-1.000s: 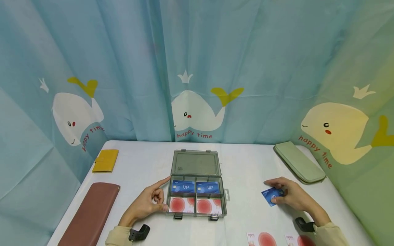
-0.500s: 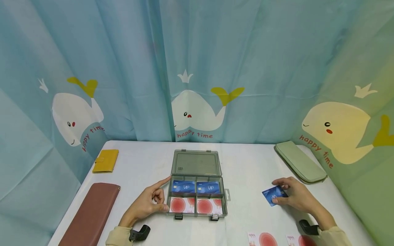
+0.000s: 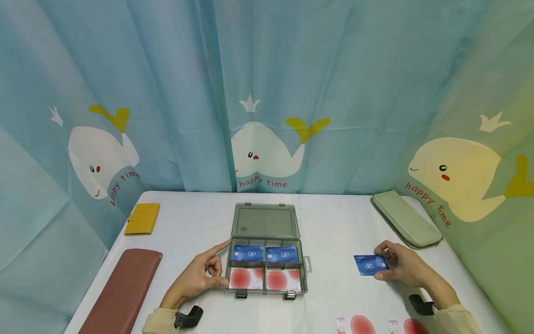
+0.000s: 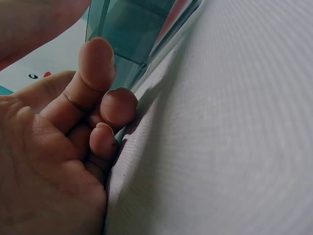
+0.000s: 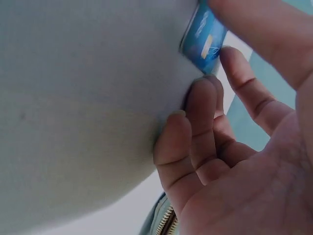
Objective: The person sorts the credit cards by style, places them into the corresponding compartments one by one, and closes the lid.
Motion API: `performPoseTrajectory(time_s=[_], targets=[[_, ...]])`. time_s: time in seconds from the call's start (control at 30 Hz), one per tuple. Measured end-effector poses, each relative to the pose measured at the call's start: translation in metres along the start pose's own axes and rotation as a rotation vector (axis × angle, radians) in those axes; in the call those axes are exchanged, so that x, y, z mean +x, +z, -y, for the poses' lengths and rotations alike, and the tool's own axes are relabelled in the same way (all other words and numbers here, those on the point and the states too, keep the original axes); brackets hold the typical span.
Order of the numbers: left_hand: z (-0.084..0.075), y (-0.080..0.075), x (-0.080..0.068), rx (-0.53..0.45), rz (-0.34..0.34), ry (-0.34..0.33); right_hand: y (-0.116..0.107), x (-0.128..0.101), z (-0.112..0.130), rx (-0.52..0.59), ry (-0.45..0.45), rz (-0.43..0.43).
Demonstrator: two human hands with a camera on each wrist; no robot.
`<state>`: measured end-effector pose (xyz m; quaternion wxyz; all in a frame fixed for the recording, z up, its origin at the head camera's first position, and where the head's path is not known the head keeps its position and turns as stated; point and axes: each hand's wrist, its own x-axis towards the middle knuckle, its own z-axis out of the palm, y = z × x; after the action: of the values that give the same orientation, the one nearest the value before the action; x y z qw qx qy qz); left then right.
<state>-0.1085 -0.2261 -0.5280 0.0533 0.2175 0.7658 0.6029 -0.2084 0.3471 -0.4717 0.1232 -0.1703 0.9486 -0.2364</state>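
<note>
A translucent grey divided box lies with its lid flipped back. Blue VIP cards fill its two rear compartments, and red-and-white cards its two front ones. My left hand touches the box's left side, index finger stretched to the rear corner and thumb at the front corner. In the left wrist view, its other fingers are curled beside the box wall. Right of the box, my right hand pinches a blue VIP card by its right end, the lettering upside down. The right wrist view shows this card beside the thumb and index finger.
Two more red-and-white cards lie at the front right, near my right sleeve. A green zip wallet rests at the back right. On the left are a yellow wallet and a long brown wallet. A whale-print curtain hangs behind the table.
The blue card has turned in my right hand from a slant to nearly level, and the right hand has shifted slightly to the right. My left hand and the box stay put.
</note>
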Motion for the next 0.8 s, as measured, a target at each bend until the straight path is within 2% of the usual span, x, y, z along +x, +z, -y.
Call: performPoseTrajectory(time_s=[0.43,0.77,0.8], targets=[[0.001,-0.001,-0.001,0.018,-0.002,0.004,0.009,-0.002,0.000,0.044,0.050,-0.049],[-0.001,0.000,0.000,0.005,0.000,-0.002,0.013,-0.011,0.003,0.067,-0.051,-0.103],[-0.001,0.000,0.000,0.002,0.000,-0.004,0.013,-0.011,0.004,0.102,-0.054,-0.091]])
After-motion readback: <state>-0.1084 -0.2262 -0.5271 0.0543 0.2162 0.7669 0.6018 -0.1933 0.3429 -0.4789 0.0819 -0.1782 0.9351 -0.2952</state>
